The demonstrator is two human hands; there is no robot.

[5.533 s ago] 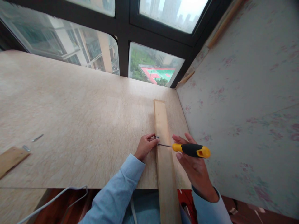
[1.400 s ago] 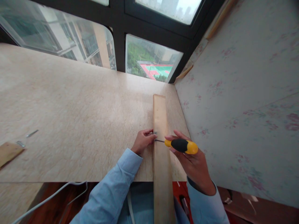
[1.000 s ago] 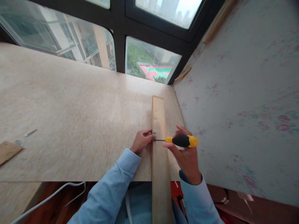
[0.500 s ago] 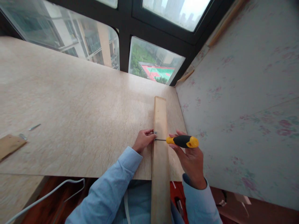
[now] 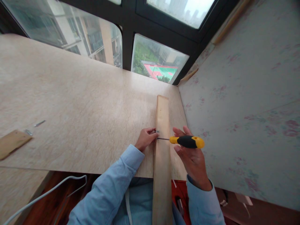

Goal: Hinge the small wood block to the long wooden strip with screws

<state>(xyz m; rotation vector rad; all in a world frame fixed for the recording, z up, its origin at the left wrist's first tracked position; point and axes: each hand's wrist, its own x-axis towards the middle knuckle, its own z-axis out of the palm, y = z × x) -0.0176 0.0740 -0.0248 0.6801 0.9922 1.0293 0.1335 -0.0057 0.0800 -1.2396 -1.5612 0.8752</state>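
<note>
Head view, my only feed: I see a long wooden board [image 5: 162, 162] lying lengthwise, far end on the table [image 5: 93, 118], near end jutting past the edge towards the person's body; I judge that this brings its left side within easy reach of both hands. Left hand [image 5: 147, 138] pinches a small metal fitting [image 5: 157, 131] against that left side, thumb nearest, probably to steady it. Right hand [image 5: 193, 157] is spread around the handle of a yellow-and-black screwdriver [image 5: 187, 141], fingers beyond, thumb on the near side; I cannot tell which of them bear on it. Shaft crosses the board, tip just beside the left thumb; what it meets is too small to make out. The pinch perhaps doubles as a guide. Well apart at left: a short wooden piece [image 5: 14, 143], a metal piece [image 5: 28, 132] touching its corner, a slim metal rod [image 5: 39, 123] near, likely parked there to spare elbow room.
</note>
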